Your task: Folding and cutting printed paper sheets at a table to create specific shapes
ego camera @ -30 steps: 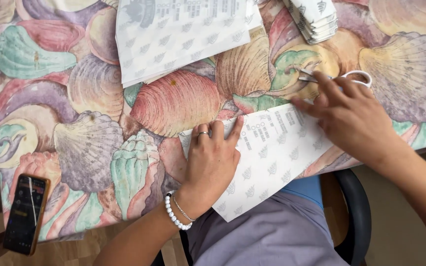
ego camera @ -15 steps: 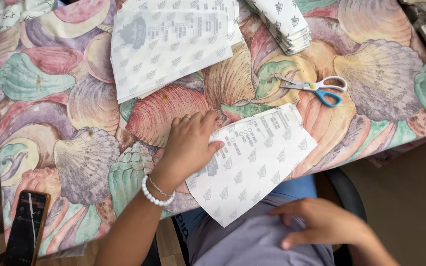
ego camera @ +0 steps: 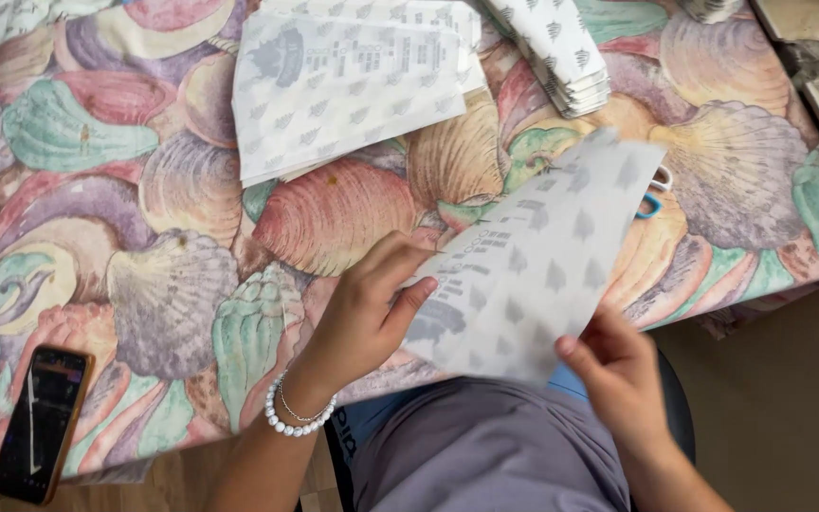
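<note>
A white printed paper sheet (ego camera: 533,261) with small grey tree marks is lifted off the table, blurred by motion. My left hand (ego camera: 362,313), with a pearl bracelet on its wrist, grips the sheet's left edge between thumb and fingers. My right hand (ego camera: 618,370) pinches its lower right edge from below. Blue-handled scissors (ego camera: 654,194) lie on the shell-patterned tablecloth (ego camera: 172,284), mostly hidden behind the raised sheet.
A stack of flat printed sheets (ego camera: 343,85) lies at the top centre. A pile of folded paper pieces (ego camera: 561,52) sits to its right. A dark phone (ego camera: 42,422) rests at the table's lower left corner. My grey-clad lap (ego camera: 485,455) is below the table edge.
The sheet lay flat under my left hand; now both hands hold it raised off the table. My right hand came up from my lap to its lower edge, and the scissors are now mostly covered.
</note>
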